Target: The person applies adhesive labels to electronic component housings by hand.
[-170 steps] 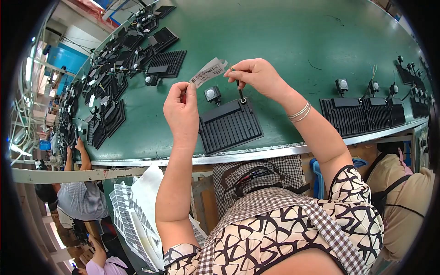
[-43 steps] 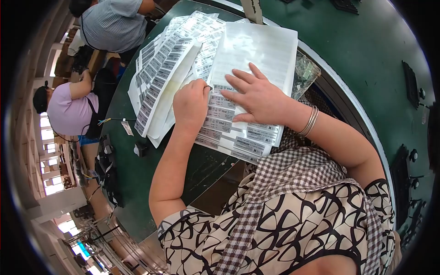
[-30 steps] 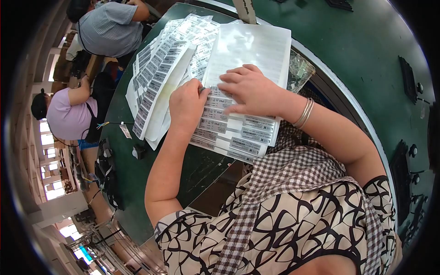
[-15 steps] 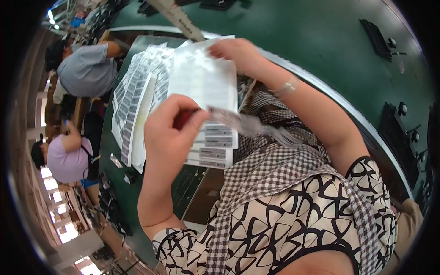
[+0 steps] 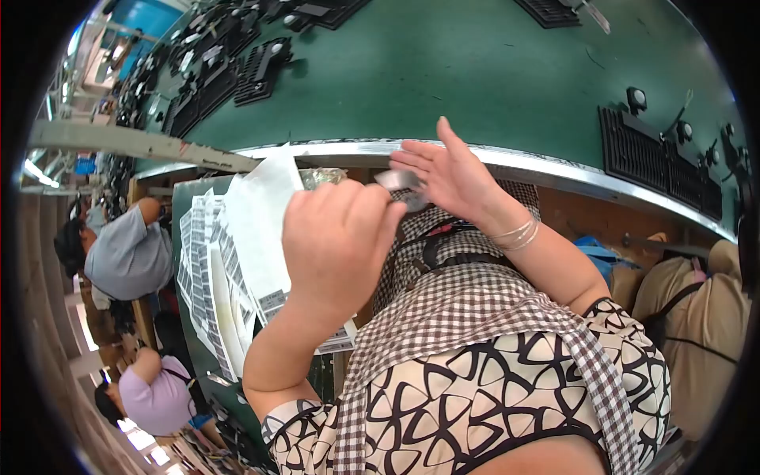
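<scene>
My left hand point(image 5: 336, 237) is closed, back of the hand toward me, with a silvery label strip point(image 5: 396, 180) curling out past its fingertips. Just right of it my right hand point(image 5: 459, 176) is held up, fingers stretched out and palm facing the strip. The strip's near end overlaps the right palm in this view. Left of my left hand, a white sheet point(image 5: 265, 218) lies on top of a fanned pile of printed label sheets point(image 5: 202, 277).
A green belt table with a metal edge point(image 5: 356, 150) runs across the far side, carrying black finned lamp housings point(image 5: 657, 154). A pale beam point(image 5: 142, 144) crosses at left. Two persons sit at left, one in a grey shirt point(image 5: 131, 253), one in lilac point(image 5: 158, 396).
The view has turned toward the green belt. My right hand has left the white sheet and opened beside the strip. My left hand still grips the strip, now raised farther from my lap.
</scene>
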{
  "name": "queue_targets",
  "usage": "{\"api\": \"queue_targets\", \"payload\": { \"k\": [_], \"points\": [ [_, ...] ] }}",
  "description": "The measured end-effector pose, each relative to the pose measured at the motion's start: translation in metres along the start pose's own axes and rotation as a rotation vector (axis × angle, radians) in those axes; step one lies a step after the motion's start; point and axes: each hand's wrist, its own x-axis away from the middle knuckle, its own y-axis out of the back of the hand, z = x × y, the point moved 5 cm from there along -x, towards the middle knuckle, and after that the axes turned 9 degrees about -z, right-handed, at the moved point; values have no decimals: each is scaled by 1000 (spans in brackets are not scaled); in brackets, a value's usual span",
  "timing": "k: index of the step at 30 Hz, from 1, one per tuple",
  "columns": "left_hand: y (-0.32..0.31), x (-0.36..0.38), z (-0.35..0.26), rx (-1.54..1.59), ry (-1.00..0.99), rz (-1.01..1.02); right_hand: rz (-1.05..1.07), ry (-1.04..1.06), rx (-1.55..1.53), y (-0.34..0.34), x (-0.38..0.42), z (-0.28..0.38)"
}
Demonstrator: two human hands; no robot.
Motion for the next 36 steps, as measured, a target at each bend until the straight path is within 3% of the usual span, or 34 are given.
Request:
{"api": "queue_targets", "payload": {
  "k": [4, 13, 19, 22, 25, 36],
  "points": [
    [-12, 4, -5, 75, -74, -1, 7, -137, -98, -2, 4, -6],
    [-15, 8, -8, 109, -144, 27, -29, -121, -95, 11, 7, -15],
    [-31, 12, 9, 189, 34, 30, -44, -95, -111, 6, 17, -6],
    [-48, 23, 30, 266, 281, 64, -31, -105, -128, 4, 24, -7],
    [-62, 29, 39, 283, 366, 93, 2, -97, -100, 7, 24, -10],
    [-81, 34, 46, 270, 362, 79, -36, -66, -65, 6, 29, -12]
  ]
}}
